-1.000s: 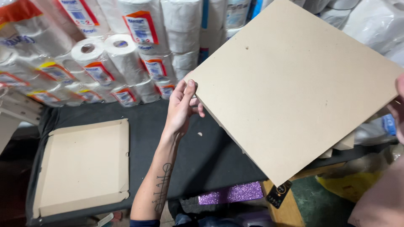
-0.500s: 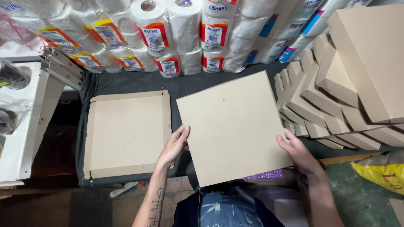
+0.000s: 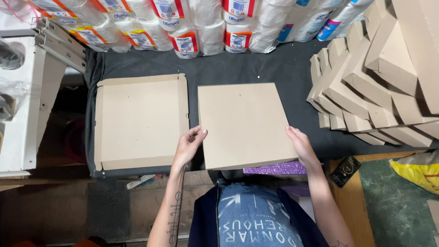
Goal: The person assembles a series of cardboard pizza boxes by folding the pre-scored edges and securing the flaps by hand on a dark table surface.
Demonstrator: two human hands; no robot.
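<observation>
Both hands, the left hand [image 3: 188, 145] and the right hand [image 3: 301, 145], grip the near edges of a flat cardboard sheet [image 3: 244, 123] lying on the dark table [image 3: 274, 68], just right of an open box tray [image 3: 139, 121], seemingly for folding.

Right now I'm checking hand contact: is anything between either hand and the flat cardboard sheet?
Nothing visible. The left hand touches the flat cardboard sheet at its left edge; the right hand rests on its right edge.

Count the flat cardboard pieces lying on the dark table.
2. A tray with low folded-up edges lies on the left; a plain flat sheet lies beside it, held by the left hand and right hand. Others may hide in the stack at the right.
</observation>
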